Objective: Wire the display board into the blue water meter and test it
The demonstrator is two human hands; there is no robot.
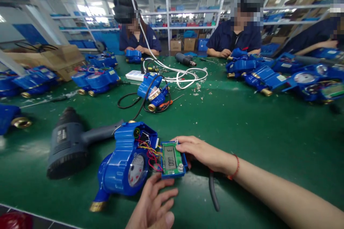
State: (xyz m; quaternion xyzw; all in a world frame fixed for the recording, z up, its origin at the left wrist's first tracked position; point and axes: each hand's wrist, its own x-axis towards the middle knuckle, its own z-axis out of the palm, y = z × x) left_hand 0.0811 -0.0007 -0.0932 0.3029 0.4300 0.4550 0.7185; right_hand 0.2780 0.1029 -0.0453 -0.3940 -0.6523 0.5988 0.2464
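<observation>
Wires (152, 154) ran left from the display board (170, 158) the right hand (200, 151) gripped, the left hand (153, 200) spread, empty; a tug risked snapping them.

A green table (204, 121) carries blue meters (115, 171), heat guns (68, 143) — and white cable (177, 78).
</observation>
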